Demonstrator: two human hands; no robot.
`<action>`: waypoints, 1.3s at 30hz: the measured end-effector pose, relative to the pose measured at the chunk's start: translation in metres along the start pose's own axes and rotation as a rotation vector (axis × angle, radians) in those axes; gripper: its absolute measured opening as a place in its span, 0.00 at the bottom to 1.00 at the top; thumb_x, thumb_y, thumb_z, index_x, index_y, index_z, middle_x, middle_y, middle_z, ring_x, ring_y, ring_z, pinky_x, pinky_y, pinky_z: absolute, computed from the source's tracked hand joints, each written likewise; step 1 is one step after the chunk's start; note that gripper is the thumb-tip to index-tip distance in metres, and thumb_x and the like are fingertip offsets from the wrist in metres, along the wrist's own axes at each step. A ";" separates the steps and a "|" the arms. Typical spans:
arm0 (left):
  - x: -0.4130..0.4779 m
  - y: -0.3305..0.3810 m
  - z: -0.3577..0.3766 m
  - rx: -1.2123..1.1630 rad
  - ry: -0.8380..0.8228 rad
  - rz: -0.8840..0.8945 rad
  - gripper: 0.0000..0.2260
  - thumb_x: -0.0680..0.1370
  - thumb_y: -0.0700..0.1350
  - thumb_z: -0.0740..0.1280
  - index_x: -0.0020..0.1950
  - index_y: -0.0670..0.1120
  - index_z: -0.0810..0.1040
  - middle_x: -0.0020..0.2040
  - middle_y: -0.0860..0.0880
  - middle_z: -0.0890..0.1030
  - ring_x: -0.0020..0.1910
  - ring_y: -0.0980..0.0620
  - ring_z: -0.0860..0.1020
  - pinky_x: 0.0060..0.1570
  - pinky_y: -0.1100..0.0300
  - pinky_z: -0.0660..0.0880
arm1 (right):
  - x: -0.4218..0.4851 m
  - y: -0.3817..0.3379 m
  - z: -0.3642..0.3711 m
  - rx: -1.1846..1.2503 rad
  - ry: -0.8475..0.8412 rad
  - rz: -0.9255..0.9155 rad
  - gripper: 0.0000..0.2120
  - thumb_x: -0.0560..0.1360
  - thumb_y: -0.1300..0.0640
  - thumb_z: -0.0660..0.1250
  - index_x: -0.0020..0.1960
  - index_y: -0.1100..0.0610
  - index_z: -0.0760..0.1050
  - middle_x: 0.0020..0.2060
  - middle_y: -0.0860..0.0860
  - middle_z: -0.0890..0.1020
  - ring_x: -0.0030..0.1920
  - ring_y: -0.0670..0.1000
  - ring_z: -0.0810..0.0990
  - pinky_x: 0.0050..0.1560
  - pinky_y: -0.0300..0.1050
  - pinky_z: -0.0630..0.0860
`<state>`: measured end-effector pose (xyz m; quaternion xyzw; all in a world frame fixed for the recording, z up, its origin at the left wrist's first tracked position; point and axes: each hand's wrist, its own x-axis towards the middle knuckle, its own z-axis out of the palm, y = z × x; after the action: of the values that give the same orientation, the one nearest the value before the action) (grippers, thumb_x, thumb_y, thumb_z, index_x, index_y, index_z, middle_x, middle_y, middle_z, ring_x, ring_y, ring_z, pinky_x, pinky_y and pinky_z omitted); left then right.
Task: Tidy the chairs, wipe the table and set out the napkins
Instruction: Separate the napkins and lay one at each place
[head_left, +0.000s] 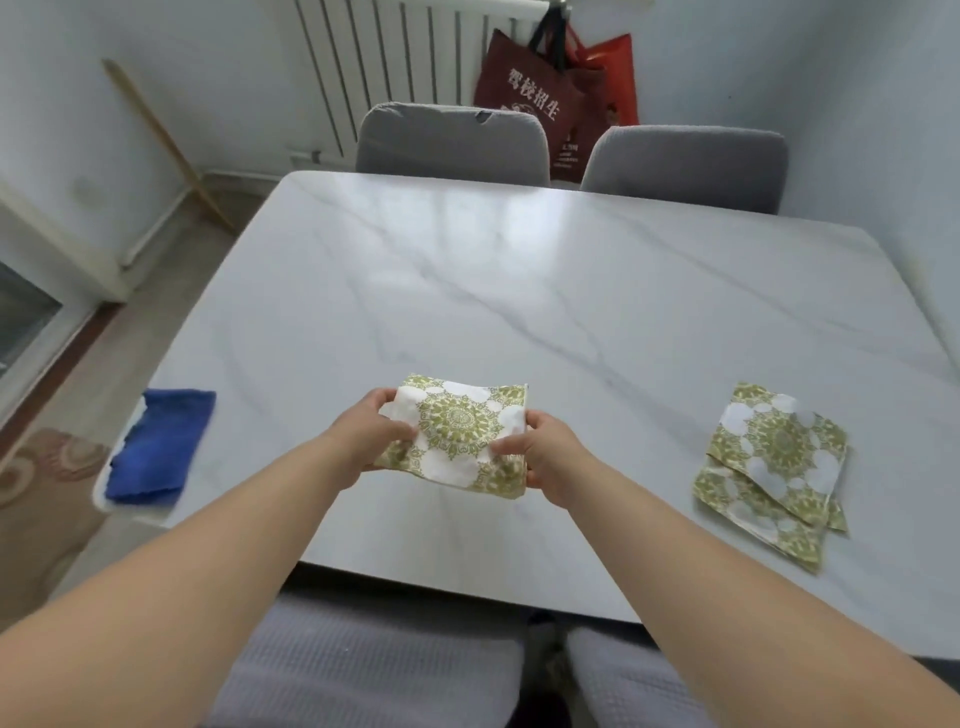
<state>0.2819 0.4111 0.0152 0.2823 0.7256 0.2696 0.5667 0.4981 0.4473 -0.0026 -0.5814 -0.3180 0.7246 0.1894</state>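
A home dining room, by the look of it: a marble-patterned table (519, 291) with grey padded chairs (452, 137) at its far side; behind those, a white radiator (384, 57) and hanging shopping bags (535, 93); left of the table, a patterned rug (36, 467).

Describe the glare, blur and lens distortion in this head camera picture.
Head view: soft window glare washes the far half of the marble table; wide-angle bending curves the table's edges and stretches the forearms; overall slightly soft, with the blue cloth and the napkin pile smeared, while the napkin held between left hand and right hand reads clearest.
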 end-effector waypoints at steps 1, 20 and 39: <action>0.003 -0.003 -0.018 0.027 0.025 0.020 0.24 0.74 0.37 0.69 0.65 0.56 0.69 0.52 0.45 0.79 0.47 0.48 0.80 0.36 0.58 0.76 | 0.008 0.001 0.019 -0.011 0.018 -0.010 0.33 0.63 0.71 0.74 0.65 0.55 0.72 0.59 0.58 0.79 0.56 0.61 0.80 0.47 0.53 0.80; 0.062 -0.112 -0.098 0.326 0.021 -0.085 0.18 0.73 0.37 0.69 0.59 0.51 0.71 0.44 0.50 0.76 0.46 0.47 0.79 0.49 0.48 0.80 | 0.058 0.080 0.120 -0.341 0.387 0.046 0.23 0.72 0.72 0.57 0.59 0.49 0.71 0.44 0.44 0.76 0.45 0.49 0.77 0.42 0.43 0.76; 0.052 -0.046 0.004 0.659 -0.100 0.274 0.19 0.73 0.43 0.71 0.63 0.46 0.74 0.58 0.47 0.75 0.52 0.51 0.75 0.47 0.58 0.74 | 0.002 0.065 -0.009 -0.332 0.611 0.041 0.20 0.74 0.64 0.65 0.65 0.57 0.71 0.62 0.53 0.72 0.49 0.51 0.75 0.41 0.41 0.71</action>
<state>0.2707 0.4170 -0.0529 0.5573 0.7005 0.0807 0.4385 0.5123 0.4041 -0.0493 -0.8006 -0.3483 0.4590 0.1643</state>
